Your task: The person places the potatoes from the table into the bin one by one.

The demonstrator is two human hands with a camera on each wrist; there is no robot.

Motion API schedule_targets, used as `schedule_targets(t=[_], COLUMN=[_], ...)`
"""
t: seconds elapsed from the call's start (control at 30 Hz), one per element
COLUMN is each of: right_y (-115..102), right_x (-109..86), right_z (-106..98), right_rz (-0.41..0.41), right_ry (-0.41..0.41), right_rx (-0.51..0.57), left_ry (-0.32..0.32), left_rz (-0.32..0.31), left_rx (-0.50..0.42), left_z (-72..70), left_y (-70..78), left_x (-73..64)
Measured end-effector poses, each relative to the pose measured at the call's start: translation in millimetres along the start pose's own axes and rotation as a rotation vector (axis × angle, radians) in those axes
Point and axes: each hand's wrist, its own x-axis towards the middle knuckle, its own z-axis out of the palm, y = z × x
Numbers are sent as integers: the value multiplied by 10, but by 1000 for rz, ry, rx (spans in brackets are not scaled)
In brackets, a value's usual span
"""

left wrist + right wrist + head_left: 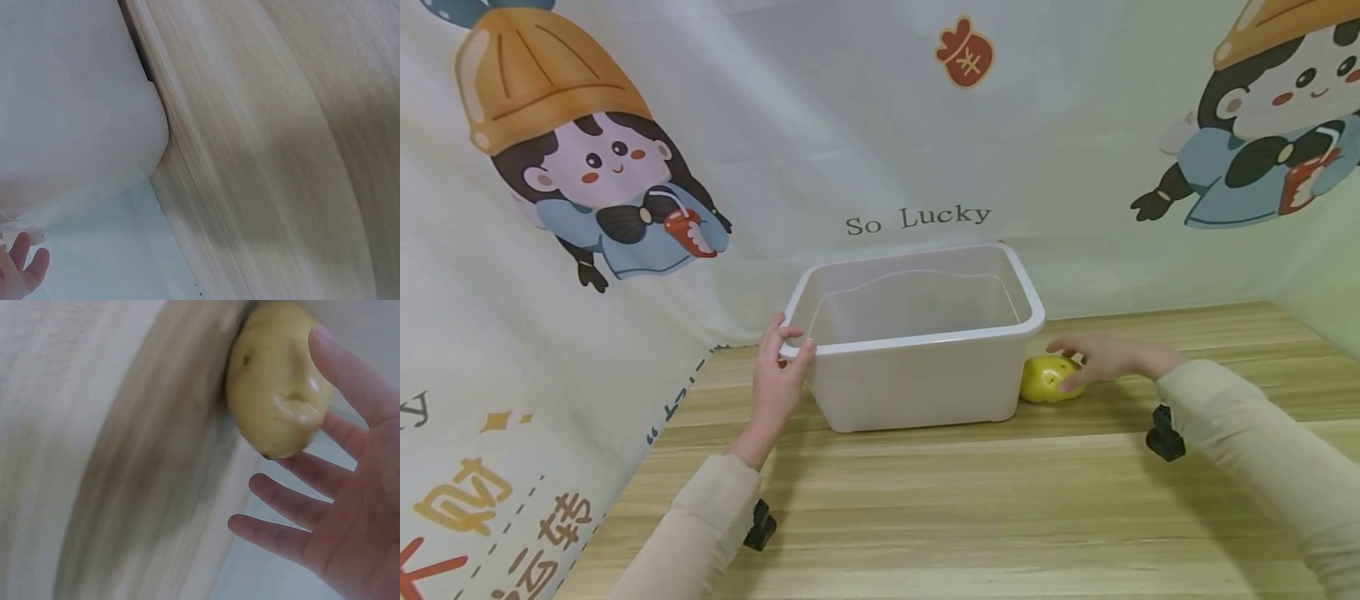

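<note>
A white plastic storage bin (917, 383) stands upright on the wooden table, its open top tilted toward my view. My left hand (781, 375) holds the bin's front left corner, thumb at the front of the rim and fingers over the left side. In the left wrist view only the fingers (20, 256) show, low at the rim. Against the bin's right side lies a yellow potato (1045, 379), smooth and shiny with small dimples. Around it my right hand (1097, 360) spreads its fingers loosely, the thumb overlapping the near side. The right wrist view shows the potato (278, 384) beside nearly straight fingers.
A pale printed cloth (820, 117) hangs behind the table and along its left side. Wood-grain tabletop (940, 500) extends in front of the bin. A small black device (1165, 433) sits below the right sleeve, another (761, 525) beside the left sleeve.
</note>
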Motion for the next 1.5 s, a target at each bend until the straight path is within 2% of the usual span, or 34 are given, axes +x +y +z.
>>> schedule_targets(t=[0.5, 0.8, 1.0, 1.27, 1.5], right_y=[81, 94, 122, 126, 107], right_x=[54, 70, 95, 95, 76], right_z=[245, 324, 327, 270, 188], right_rz=[-31, -63, -72, -65, -73], right_ry=[133, 205, 216, 186, 210], right_rx=[8, 32, 13, -15, -56], left_ry=[3, 0, 2, -1, 3], left_rz=[5, 5, 2, -11, -8], left_rx=[-1, 8, 4, 9, 7], left_z=[2, -1, -2, 3, 2], left_y=[3, 10, 12, 9, 4], left_x=[0, 0, 5, 11, 4])
